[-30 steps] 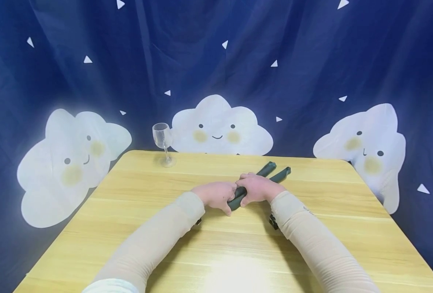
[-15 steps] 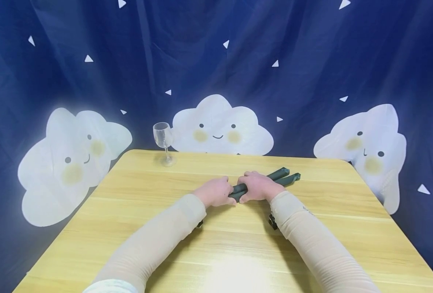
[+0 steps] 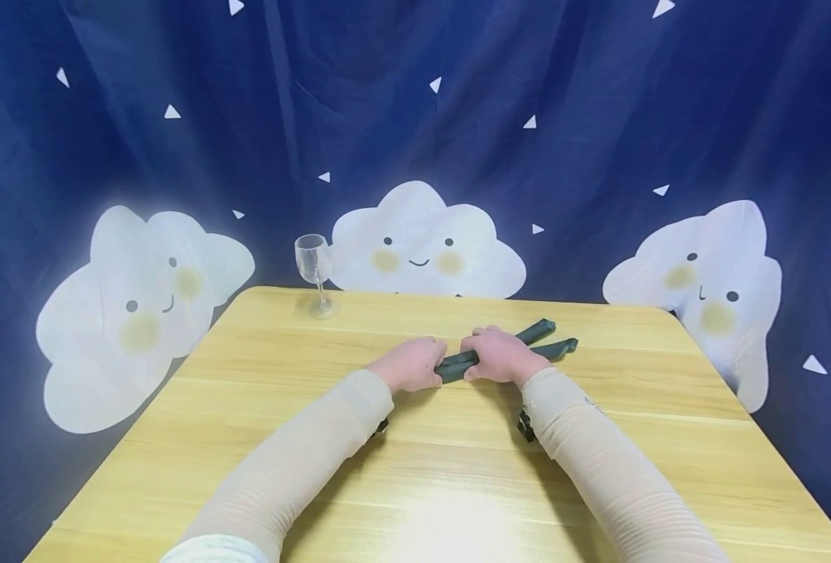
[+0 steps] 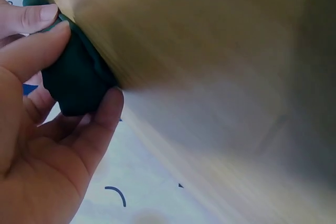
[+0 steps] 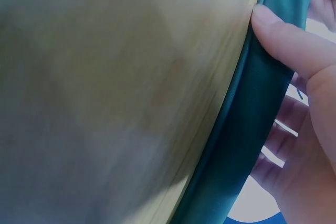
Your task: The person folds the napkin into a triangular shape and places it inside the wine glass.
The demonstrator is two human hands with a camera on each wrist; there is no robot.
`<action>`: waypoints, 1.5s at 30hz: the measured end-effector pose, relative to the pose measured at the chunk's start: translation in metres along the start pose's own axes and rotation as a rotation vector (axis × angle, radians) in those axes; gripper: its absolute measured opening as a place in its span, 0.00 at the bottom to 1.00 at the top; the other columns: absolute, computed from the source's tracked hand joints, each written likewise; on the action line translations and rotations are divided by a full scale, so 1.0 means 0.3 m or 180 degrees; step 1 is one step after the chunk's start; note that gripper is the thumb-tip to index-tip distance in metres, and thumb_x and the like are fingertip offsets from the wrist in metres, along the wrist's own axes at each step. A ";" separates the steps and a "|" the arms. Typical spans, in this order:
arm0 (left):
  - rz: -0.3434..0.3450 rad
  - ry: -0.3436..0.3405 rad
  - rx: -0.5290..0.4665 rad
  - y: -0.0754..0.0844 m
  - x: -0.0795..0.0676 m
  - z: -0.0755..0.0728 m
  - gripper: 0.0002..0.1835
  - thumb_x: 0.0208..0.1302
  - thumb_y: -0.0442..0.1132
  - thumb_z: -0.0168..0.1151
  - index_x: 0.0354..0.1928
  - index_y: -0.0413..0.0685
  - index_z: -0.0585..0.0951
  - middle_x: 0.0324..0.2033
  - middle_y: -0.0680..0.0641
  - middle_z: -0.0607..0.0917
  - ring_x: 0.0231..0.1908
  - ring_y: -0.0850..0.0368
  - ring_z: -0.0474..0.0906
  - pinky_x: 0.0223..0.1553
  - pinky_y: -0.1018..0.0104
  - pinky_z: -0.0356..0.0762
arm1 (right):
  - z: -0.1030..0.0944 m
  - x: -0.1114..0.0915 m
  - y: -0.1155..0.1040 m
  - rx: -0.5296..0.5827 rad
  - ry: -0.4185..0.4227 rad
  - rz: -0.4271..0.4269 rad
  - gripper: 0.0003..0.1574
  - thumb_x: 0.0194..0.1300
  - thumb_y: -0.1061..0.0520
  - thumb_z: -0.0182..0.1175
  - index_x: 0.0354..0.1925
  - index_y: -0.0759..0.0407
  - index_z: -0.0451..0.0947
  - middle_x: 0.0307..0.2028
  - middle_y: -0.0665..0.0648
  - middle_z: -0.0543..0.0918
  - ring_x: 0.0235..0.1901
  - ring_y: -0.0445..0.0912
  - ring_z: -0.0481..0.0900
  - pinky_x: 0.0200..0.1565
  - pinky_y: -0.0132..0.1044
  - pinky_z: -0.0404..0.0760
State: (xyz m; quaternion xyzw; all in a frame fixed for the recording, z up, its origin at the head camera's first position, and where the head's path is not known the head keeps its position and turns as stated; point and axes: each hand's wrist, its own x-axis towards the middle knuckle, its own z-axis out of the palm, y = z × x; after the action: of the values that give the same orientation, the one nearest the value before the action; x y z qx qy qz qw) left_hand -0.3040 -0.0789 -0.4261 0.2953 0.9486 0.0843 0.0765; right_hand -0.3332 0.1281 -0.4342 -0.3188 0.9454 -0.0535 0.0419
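Observation:
A dark green strip of cloth [image 3: 455, 367], rolled or folded lengthwise and doubled over, lies slanting across the wooden table. Its near left end is in my left hand [image 3: 410, 364]; the left wrist view shows thumb and fingers around the bunched green cloth [image 4: 79, 77]. Just to the right, my right hand [image 3: 497, 353] grips both lengths side by side. In the right wrist view the thumb presses on the green cloth [image 5: 247, 98] and the fingers lie behind it. Beyond this hand, the two loose ends spread apart to the right. My palms hide part of the strip.
A clear stemmed wine glass [image 3: 314, 262] stands upright near the table's back left. The wooden table [image 3: 598, 469] reaches its back edge in front of a blue curtain [image 3: 415, 102] printed with clouds.
The strip has turned flatter, its loose ends shifting right. My left hand has moved up and slightly left along with the doubled end. More cloth shows between my hands now.

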 end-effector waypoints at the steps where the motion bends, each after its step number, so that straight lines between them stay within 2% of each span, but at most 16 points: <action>1: -0.0006 0.0018 -0.0054 -0.002 0.001 0.000 0.15 0.61 0.41 0.73 0.41 0.48 0.74 0.32 0.52 0.76 0.31 0.57 0.72 0.36 0.65 0.72 | 0.002 0.001 0.001 -0.0013 0.0004 0.0009 0.20 0.57 0.43 0.76 0.45 0.46 0.83 0.40 0.49 0.77 0.43 0.52 0.75 0.49 0.49 0.75; 7: -0.0159 0.0158 -0.0203 -0.016 0.013 0.013 0.20 0.63 0.37 0.70 0.52 0.45 0.72 0.39 0.47 0.80 0.36 0.55 0.76 0.41 0.63 0.76 | 0.012 0.005 0.002 -0.0010 0.0071 0.0108 0.18 0.58 0.45 0.75 0.44 0.46 0.83 0.39 0.49 0.78 0.42 0.51 0.76 0.47 0.49 0.76; 10: -0.0334 0.0257 -0.0149 -0.022 0.021 0.020 0.18 0.64 0.37 0.69 0.52 0.43 0.74 0.41 0.46 0.80 0.38 0.55 0.77 0.45 0.61 0.77 | 0.016 0.004 0.003 0.0052 0.0118 0.0163 0.15 0.59 0.46 0.75 0.43 0.46 0.82 0.38 0.48 0.79 0.40 0.50 0.76 0.44 0.48 0.76; 15: -0.0577 0.0337 -0.0236 -0.031 0.030 0.019 0.10 0.65 0.37 0.67 0.44 0.44 0.77 0.36 0.49 0.79 0.37 0.55 0.76 0.44 0.60 0.76 | 0.015 0.001 0.012 0.0184 0.0187 0.0209 0.12 0.60 0.48 0.74 0.39 0.45 0.81 0.35 0.46 0.78 0.36 0.48 0.75 0.41 0.46 0.75; 19: -0.0607 0.0471 -0.0541 -0.044 0.035 0.017 0.09 0.64 0.36 0.66 0.43 0.45 0.78 0.35 0.50 0.78 0.35 0.55 0.74 0.44 0.59 0.75 | 0.013 0.001 0.023 0.0430 0.0215 0.0253 0.10 0.62 0.49 0.73 0.37 0.46 0.80 0.32 0.46 0.79 0.33 0.47 0.75 0.41 0.45 0.74; 24: -0.0595 0.0618 -0.1046 -0.061 0.043 0.010 0.09 0.65 0.37 0.66 0.45 0.47 0.78 0.34 0.51 0.81 0.24 0.59 0.81 0.44 0.59 0.76 | -0.001 0.000 0.036 0.0653 0.0294 0.0291 0.08 0.64 0.51 0.71 0.38 0.48 0.81 0.30 0.47 0.81 0.31 0.47 0.74 0.41 0.45 0.73; 28: -0.0509 0.0771 -0.1092 -0.068 0.053 -0.016 0.09 0.63 0.38 0.67 0.44 0.47 0.80 0.33 0.53 0.82 0.28 0.58 0.80 0.44 0.59 0.76 | -0.017 -0.005 0.037 0.0684 0.0474 0.0408 0.10 0.64 0.51 0.71 0.43 0.48 0.82 0.36 0.50 0.82 0.37 0.51 0.77 0.44 0.48 0.74; 31: -0.0527 0.0877 -0.1047 -0.072 0.057 -0.044 0.08 0.62 0.39 0.68 0.42 0.49 0.81 0.33 0.53 0.82 0.33 0.56 0.77 0.43 0.58 0.76 | -0.032 -0.009 0.029 0.0654 0.0774 0.0507 0.19 0.63 0.49 0.71 0.51 0.50 0.81 0.47 0.54 0.81 0.47 0.54 0.77 0.50 0.52 0.75; 33: -0.0590 0.0932 -0.1060 -0.075 0.057 -0.063 0.08 0.61 0.39 0.68 0.41 0.50 0.81 0.32 0.53 0.82 0.34 0.54 0.77 0.43 0.58 0.75 | -0.044 -0.011 0.019 0.0697 0.1018 0.0548 0.21 0.63 0.48 0.69 0.53 0.50 0.79 0.49 0.56 0.78 0.50 0.55 0.76 0.51 0.52 0.76; 35: -0.0655 0.0965 -0.1079 -0.079 0.058 -0.085 0.08 0.60 0.39 0.69 0.41 0.51 0.80 0.31 0.53 0.82 0.34 0.54 0.77 0.42 0.58 0.75 | -0.056 -0.010 0.009 0.0925 0.1199 0.0518 0.17 0.65 0.48 0.67 0.49 0.51 0.80 0.46 0.55 0.78 0.46 0.53 0.78 0.48 0.50 0.76; 36: -0.0690 0.0974 -0.1108 -0.081 0.059 -0.095 0.08 0.60 0.39 0.68 0.40 0.51 0.80 0.31 0.53 0.82 0.33 0.54 0.77 0.41 0.58 0.74 | -0.063 -0.011 0.002 0.1099 0.1191 0.0477 0.13 0.66 0.47 0.66 0.45 0.51 0.80 0.43 0.54 0.79 0.43 0.51 0.78 0.45 0.48 0.76; 37: -0.0709 0.0980 -0.1137 -0.084 0.061 -0.105 0.08 0.60 0.39 0.68 0.40 0.52 0.80 0.30 0.52 0.82 0.32 0.54 0.77 0.40 0.59 0.74 | -0.071 -0.014 -0.004 0.1295 0.1091 0.0430 0.13 0.68 0.45 0.64 0.42 0.52 0.81 0.40 0.55 0.80 0.39 0.50 0.78 0.42 0.47 0.76; 39: -0.0732 0.1005 -0.1217 -0.085 0.063 -0.125 0.07 0.60 0.40 0.67 0.40 0.52 0.80 0.29 0.52 0.82 0.29 0.55 0.76 0.37 0.60 0.74 | -0.085 -0.023 -0.022 0.1805 0.0684 0.0354 0.19 0.71 0.42 0.60 0.41 0.56 0.81 0.37 0.56 0.82 0.35 0.51 0.79 0.40 0.46 0.78; 42: -0.0713 0.1066 -0.1499 -0.081 0.064 -0.149 0.07 0.60 0.39 0.65 0.39 0.50 0.79 0.27 0.50 0.82 0.25 0.55 0.76 0.30 0.62 0.75 | -0.079 -0.028 -0.041 0.2688 -0.0092 0.0359 0.35 0.76 0.35 0.52 0.53 0.66 0.80 0.43 0.63 0.85 0.40 0.54 0.84 0.44 0.48 0.82; 43: -0.0690 0.1105 -0.1569 -0.079 0.065 -0.156 0.07 0.59 0.39 0.65 0.39 0.50 0.79 0.27 0.50 0.82 0.24 0.56 0.75 0.29 0.62 0.75 | -0.069 -0.025 -0.043 0.3000 -0.0256 0.0411 0.42 0.76 0.32 0.49 0.59 0.69 0.76 0.48 0.67 0.84 0.45 0.57 0.84 0.47 0.50 0.82; 45: -0.0648 0.1154 -0.1719 -0.071 0.066 -0.169 0.07 0.60 0.40 0.65 0.38 0.49 0.79 0.27 0.49 0.82 0.24 0.56 0.75 0.27 0.63 0.74 | -0.044 -0.013 -0.044 0.3655 -0.0323 0.0533 0.51 0.75 0.28 0.46 0.68 0.71 0.66 0.57 0.71 0.79 0.54 0.61 0.81 0.54 0.53 0.80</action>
State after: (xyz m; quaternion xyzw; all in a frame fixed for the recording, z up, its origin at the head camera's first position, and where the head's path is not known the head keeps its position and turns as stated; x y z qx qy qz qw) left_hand -0.3416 -0.0907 -0.3831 0.1484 0.9148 0.3756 -0.0099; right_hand -0.3239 0.1210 -0.4192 -0.1713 0.7838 -0.5386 0.2574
